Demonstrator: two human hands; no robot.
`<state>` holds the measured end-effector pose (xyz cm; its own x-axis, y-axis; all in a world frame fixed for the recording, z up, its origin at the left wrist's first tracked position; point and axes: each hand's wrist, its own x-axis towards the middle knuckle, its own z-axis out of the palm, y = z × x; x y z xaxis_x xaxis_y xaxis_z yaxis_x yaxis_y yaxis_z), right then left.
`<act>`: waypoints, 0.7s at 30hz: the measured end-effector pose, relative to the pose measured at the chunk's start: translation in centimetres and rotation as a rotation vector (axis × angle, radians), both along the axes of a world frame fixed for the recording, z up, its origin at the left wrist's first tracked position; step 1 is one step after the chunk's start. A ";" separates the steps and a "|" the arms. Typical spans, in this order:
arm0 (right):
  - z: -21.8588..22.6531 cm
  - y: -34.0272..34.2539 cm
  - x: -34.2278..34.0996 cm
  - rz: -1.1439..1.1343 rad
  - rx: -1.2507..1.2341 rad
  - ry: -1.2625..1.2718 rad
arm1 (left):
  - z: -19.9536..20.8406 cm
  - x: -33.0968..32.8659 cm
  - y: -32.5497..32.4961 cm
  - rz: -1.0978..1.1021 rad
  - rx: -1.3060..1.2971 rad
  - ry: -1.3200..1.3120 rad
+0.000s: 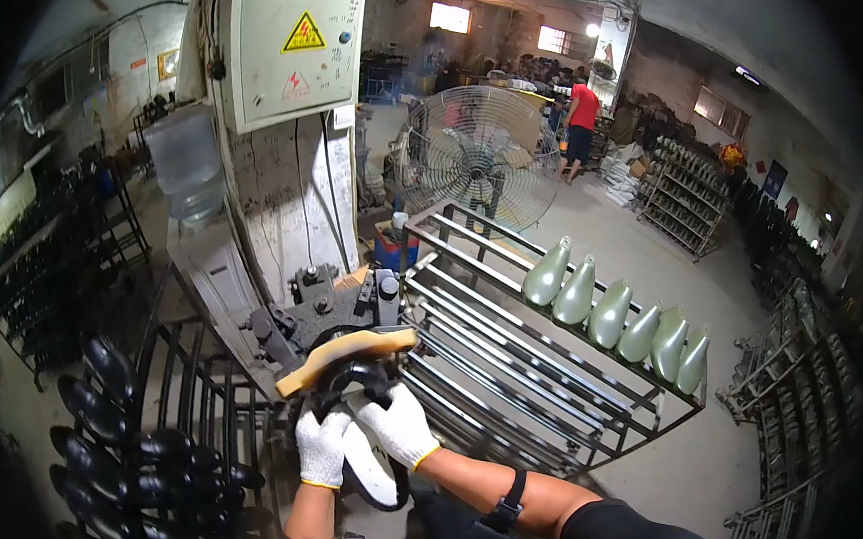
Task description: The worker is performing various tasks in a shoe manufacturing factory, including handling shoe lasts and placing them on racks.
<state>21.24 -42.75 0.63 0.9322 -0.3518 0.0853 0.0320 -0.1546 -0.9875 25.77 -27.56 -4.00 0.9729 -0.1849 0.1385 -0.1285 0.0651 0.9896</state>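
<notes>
My left hand [323,449], in a white knitted glove, is closed on a black shoe-shaped piece with a long white face [370,470]. Gripping the same piece from the other side is my gloved right hand [398,428]. The piece tilts down toward me, its upper part among my fingers and partly hidden. Just beyond my fingertips a curved tan pad [346,359] crosses in front of a dark metal machine [325,307]. A black rounded part shows under the pad; whether it belongs to the piece or the machine, I cannot tell.
Several glossy black shoe-shaped pieces [89,451] fill a rack at lower left. At right, a metal rack [535,360] carries several grey-green shoe lasts [610,314]. Beyond stand a large fan [477,159] and a person in red [581,121]. An electrical cabinet [266,62] hangs on the pillar.
</notes>
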 end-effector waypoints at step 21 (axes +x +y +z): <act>-2.6 -0.6 -3.2 -0.144 -0.124 0.020 | -0.6 -1.5 -0.6 0.156 0.097 0.051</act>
